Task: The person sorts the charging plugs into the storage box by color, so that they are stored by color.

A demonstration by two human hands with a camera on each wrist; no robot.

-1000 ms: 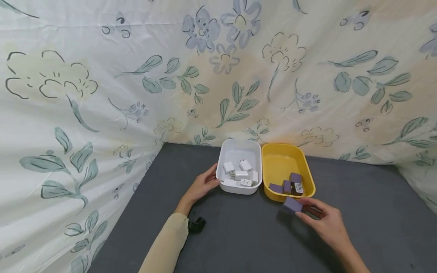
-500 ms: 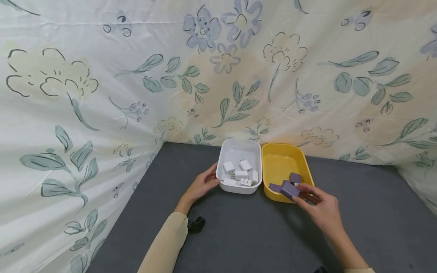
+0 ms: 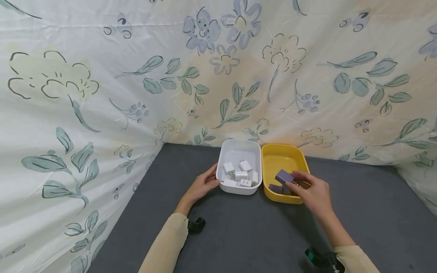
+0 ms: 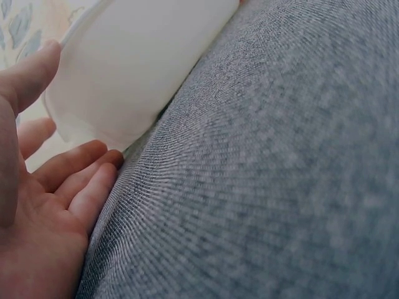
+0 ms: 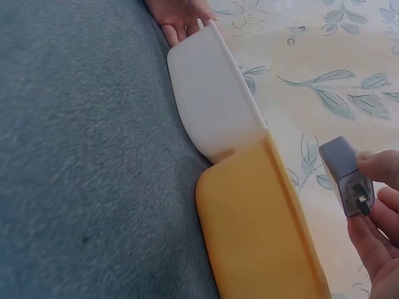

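A purple plug-in charger (image 3: 284, 177) with metal prongs (image 5: 360, 198) is pinched between thumb and fingers of my right hand (image 3: 315, 192). It is above the front part of the yellow bin (image 3: 282, 156), where other purple chargers (image 3: 275, 188) lie, partly hidden by the hand and the held one. My left hand (image 3: 199, 186) rests against the left side of the white bin (image 3: 239, 189). In the left wrist view its fingers (image 4: 93, 193) are relaxed and slightly bent beside the bin wall. Several white chargers (image 3: 241, 175) lie loose inside the white bin.
Both bins stand side by side, touching, at the back of a dark grey cloth-covered table (image 3: 246, 235). A floral curtain (image 3: 218, 76) hangs close behind them and along the left side. Black straps (image 3: 197, 225) are on both wrists.
My right hand has carried the purple charger from in front of the yellow bin up and forward to over its inside. The left hand has stayed by the white bin.
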